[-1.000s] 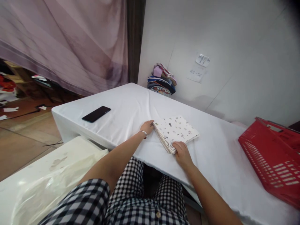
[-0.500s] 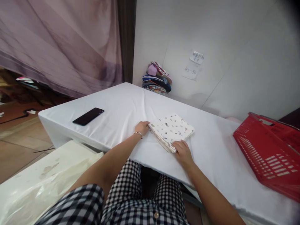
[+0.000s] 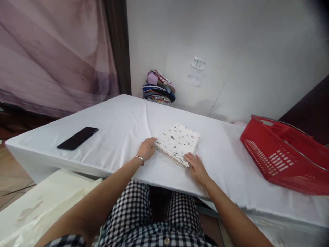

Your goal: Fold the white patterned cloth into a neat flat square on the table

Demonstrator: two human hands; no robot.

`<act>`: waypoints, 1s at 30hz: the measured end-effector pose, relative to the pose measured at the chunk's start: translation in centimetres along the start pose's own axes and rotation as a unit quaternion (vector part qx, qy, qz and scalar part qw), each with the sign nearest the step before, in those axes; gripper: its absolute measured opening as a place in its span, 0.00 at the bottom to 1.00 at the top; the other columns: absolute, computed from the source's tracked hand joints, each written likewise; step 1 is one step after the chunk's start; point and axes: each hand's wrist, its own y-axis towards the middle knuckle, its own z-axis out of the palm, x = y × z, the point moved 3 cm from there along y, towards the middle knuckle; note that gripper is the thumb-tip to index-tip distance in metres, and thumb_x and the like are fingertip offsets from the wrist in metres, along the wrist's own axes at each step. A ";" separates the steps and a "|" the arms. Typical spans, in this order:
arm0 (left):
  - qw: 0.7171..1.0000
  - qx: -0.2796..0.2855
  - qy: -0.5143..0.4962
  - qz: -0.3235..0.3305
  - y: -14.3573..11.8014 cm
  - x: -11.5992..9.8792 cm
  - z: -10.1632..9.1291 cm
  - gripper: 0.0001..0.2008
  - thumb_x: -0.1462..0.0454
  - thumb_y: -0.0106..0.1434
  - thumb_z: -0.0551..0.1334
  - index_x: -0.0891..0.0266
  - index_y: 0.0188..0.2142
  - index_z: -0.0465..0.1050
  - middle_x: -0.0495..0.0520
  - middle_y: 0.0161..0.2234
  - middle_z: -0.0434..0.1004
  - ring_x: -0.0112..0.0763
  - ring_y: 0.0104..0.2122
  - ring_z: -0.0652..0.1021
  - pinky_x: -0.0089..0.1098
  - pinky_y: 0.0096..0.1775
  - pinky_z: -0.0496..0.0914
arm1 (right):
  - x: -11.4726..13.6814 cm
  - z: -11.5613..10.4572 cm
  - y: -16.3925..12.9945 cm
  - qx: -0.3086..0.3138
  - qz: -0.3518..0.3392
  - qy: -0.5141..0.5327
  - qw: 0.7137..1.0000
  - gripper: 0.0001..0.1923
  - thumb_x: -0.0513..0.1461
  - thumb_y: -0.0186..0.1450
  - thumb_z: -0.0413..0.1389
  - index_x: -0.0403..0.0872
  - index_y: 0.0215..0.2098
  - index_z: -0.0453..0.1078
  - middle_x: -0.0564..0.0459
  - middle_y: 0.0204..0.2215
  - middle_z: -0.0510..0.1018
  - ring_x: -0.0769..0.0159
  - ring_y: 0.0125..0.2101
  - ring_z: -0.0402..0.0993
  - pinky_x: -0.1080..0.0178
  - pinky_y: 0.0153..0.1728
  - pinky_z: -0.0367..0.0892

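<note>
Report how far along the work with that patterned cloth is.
Done, by the look of it: the patterned cloth lies folded into a flat square on the white table. In hand: the left hand touches its left corner and the right hand its near corner. Left: it lies apart from the folded pile by the wall and from the red basket.

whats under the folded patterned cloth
The folded patterned cloth lies on the white-covered table, left hand and right hand at its corners. Anything tucked beneath is hidden.
</note>
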 end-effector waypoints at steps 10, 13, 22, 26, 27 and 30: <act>0.988 0.063 0.084 0.111 1.1 -3.9 2.4 0.20 0.59 0.64 0.50 0.59 0.54 0.64 0.54 0.60 0.58 0.41 0.61 0.56 0.47 0.60 0.48 | 5.4 0.4 2.6 0.025 -0.015 -0.047 0.998 0.24 0.41 0.65 0.48 0.47 0.59 0.57 0.46 0.57 0.64 0.56 0.59 0.55 0.45 0.59 0.45; 0.987 0.077 0.097 0.101 1.1 -3.1 3.1 0.20 0.59 0.65 0.48 0.58 0.54 0.63 0.54 0.61 0.58 0.42 0.61 0.55 0.47 0.59 0.49 | 4.9 1.9 2.1 0.048 -0.019 -0.090 0.995 0.26 0.41 0.64 0.50 0.45 0.60 0.55 0.45 0.59 0.61 0.56 0.59 0.54 0.46 0.59 0.47; 0.986 0.082 0.113 0.090 0.9 -3.1 3.0 0.20 0.57 0.66 0.46 0.56 0.55 0.61 0.52 0.61 0.56 0.40 0.61 0.55 0.46 0.56 0.55 | 4.5 1.7 1.1 0.019 -0.025 -0.097 0.995 0.22 0.38 0.64 0.48 0.45 0.57 0.59 0.47 0.57 0.64 0.59 0.57 0.57 0.49 0.58 0.48; 0.985 0.100 0.122 0.070 1.0 -3.1 3.0 0.21 0.56 0.66 0.45 0.54 0.56 0.59 0.49 0.62 0.54 0.40 0.61 0.53 0.47 0.54 0.58 | 4.0 2.4 0.5 -0.027 -0.016 -0.134 0.991 0.22 0.33 0.64 0.46 0.47 0.57 0.60 0.46 0.55 0.67 0.60 0.56 0.59 0.49 0.57 0.49; 0.985 0.099 0.126 0.068 0.8 -3.2 3.0 0.21 0.56 0.66 0.45 0.53 0.57 0.59 0.49 0.62 0.54 0.41 0.61 0.53 0.47 0.53 0.59 | 3.6 2.5 0.3 -0.033 -0.016 -0.145 0.989 0.23 0.31 0.64 0.45 0.48 0.56 0.60 0.47 0.54 0.68 0.60 0.56 0.59 0.49 0.56 0.50; 0.985 0.085 0.135 0.069 -0.4 -3.8 2.9 0.22 0.53 0.65 0.46 0.54 0.57 0.60 0.50 0.62 0.55 0.43 0.61 0.55 0.47 0.52 0.61 | 1.3 1.8 -0.1 -0.031 -0.028 -0.170 0.985 0.24 0.29 0.63 0.44 0.49 0.55 0.62 0.48 0.53 0.70 0.60 0.55 0.61 0.49 0.56 0.50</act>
